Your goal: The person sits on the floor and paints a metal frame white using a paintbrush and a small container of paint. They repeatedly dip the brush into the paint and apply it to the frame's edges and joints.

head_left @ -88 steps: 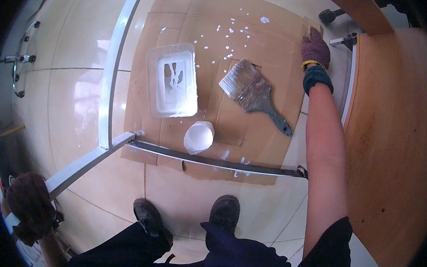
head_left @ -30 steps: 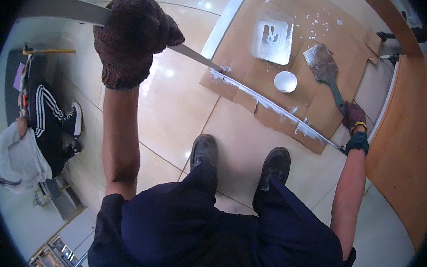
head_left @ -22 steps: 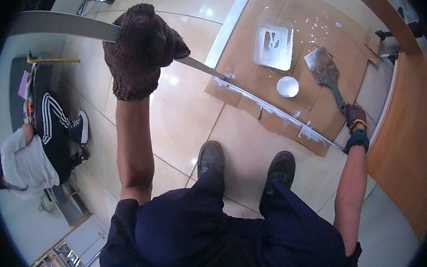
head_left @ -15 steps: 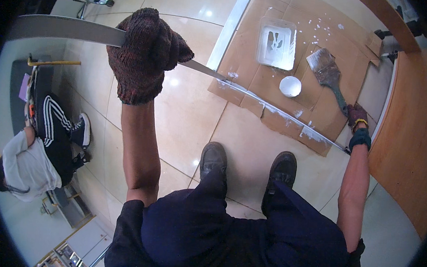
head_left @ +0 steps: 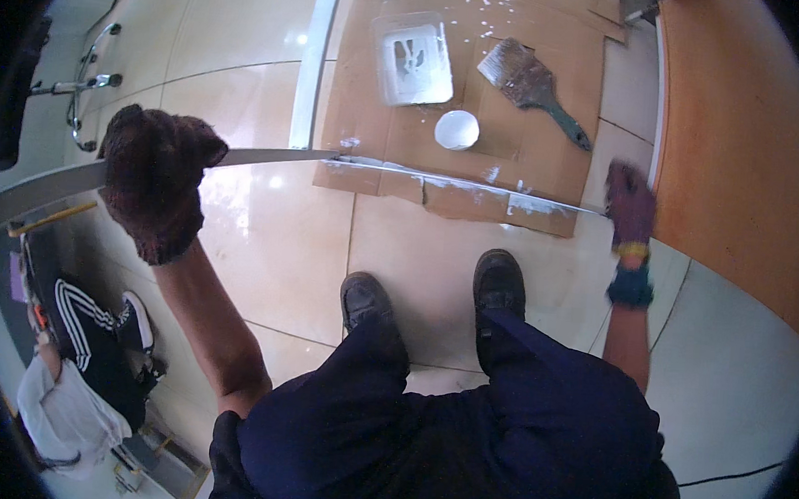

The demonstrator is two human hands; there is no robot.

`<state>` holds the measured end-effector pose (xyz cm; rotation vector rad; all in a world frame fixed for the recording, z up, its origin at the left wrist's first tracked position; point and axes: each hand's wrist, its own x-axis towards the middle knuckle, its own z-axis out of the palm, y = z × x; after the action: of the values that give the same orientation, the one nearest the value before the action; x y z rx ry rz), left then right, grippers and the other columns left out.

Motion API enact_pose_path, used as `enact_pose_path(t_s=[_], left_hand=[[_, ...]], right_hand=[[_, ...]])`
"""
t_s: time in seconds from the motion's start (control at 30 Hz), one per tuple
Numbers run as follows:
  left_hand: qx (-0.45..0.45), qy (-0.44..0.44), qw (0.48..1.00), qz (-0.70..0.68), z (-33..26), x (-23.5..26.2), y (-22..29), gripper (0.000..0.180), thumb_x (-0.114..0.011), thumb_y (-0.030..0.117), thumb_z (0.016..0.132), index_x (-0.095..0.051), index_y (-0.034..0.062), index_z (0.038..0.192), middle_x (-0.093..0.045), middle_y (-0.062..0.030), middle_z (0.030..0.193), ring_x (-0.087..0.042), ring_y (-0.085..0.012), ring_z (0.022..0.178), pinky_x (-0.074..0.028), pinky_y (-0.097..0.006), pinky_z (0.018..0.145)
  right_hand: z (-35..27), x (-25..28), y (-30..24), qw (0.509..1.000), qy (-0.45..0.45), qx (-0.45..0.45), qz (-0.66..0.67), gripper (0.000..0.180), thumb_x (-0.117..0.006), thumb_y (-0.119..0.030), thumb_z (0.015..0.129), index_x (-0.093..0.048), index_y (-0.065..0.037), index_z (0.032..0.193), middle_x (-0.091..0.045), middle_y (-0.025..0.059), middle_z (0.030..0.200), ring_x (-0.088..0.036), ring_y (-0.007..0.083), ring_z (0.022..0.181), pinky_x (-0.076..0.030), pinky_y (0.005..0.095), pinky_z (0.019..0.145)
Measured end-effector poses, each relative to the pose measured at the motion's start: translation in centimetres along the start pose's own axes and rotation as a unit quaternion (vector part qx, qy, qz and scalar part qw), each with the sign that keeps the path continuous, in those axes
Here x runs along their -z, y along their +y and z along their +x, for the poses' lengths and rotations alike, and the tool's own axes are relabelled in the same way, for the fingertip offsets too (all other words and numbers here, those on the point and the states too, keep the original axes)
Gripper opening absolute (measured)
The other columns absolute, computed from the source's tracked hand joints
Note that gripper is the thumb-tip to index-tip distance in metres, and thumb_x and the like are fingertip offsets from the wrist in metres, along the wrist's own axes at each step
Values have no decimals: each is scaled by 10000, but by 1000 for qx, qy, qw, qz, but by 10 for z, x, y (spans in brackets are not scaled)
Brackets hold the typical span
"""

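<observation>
My left hand (head_left: 158, 183), in a dark knitted glove, is closed round a long, flat grey strip (head_left: 272, 157). One part of the strip rises past the glove toward the left rim. Its other part, edged in white, crosses the near side of a cardboard sheet (head_left: 542, 7) and ends close to my right hand (head_left: 631, 206). That hand, also gloved, is smeared by motion, so whether its fingers hold the strip cannot be made out. A wide paintbrush (head_left: 539, 92) with a dark green handle lies on the cardboard, beside a white paint tray (head_left: 417, 63) and a small white cup (head_left: 457, 130).
A white bar (head_left: 317, 61) lies along the cardboard's left edge. To the right stands a brown wooden panel (head_left: 734, 160). A seated person (head_left: 91, 359) in striped trousers is at the left. A chair base (head_left: 89, 84) stands at the upper left; a black cable (head_left: 733, 475) lies lower right.
The view has shifted, so the cardboard sits further left. My left hand appears lower and further left, still gripping the strip. My right hand has drawn away from the brush handle.
</observation>
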<state>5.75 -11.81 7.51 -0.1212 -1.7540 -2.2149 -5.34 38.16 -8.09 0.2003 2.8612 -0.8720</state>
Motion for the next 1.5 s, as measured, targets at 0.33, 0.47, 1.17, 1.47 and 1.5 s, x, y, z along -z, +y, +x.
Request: enact_pose_path(t_s=[0.33, 0.47, 1.17, 1.47, 1.5], left_hand=[[14, -1, 999, -29, 4, 7, -4, 286, -364, 265, 936, -357, 125, 686, -317, -26, 553, -313, -194, 505, -286, -369, 514], [17, -11, 999, -45, 4, 4, -3, 277, -373, 262, 929, -341, 138, 683, -311, -20, 575, -297, -190, 517, -275, -365, 526], [16, 4, 1000, 7, 2, 14, -5, 207, -419, 264, 875, -371, 102, 755, -368, -60, 641, -394, -225, 582, -367, -409, 569], [8, 30, 998, 59, 1, 20, -3, 213, -439, 250, 885, -398, 94, 746, -386, -54, 619, -394, -219, 567, -375, -399, 563], [14, 11, 1000, 7, 4, 16, -7, 185, -439, 242, 869, -397, 95, 765, -390, -62, 638, -407, -227, 587, -392, -411, 583]], right_hand=[[-90, -71, 58, 922, -97, -294, 234, 338, -571, -326, 863, -637, 3, 822, -604, 73, 629, -569, 160, 496, -475, 306, 467], [-72, -66, 60, 956, -136, -256, 39, 410, -557, -363, 844, -652, 14, 715, -583, 116, 535, -571, 209, 460, -476, 351, 498], [-84, -56, 136, 946, -87, -298, 96, 311, -551, -355, 829, -699, -82, 817, -670, 144, 757, -659, 299, 769, -513, 417, 712], [-69, -81, 93, 969, -126, -213, -25, 458, -580, -470, 825, -644, -21, 756, -601, 104, 631, -562, 224, 557, -439, 346, 544], [-72, -83, 102, 971, -101, -218, 0, 439, -618, -443, 820, -619, -15, 719, -568, 63, 553, -523, 159, 444, -414, 302, 441]])
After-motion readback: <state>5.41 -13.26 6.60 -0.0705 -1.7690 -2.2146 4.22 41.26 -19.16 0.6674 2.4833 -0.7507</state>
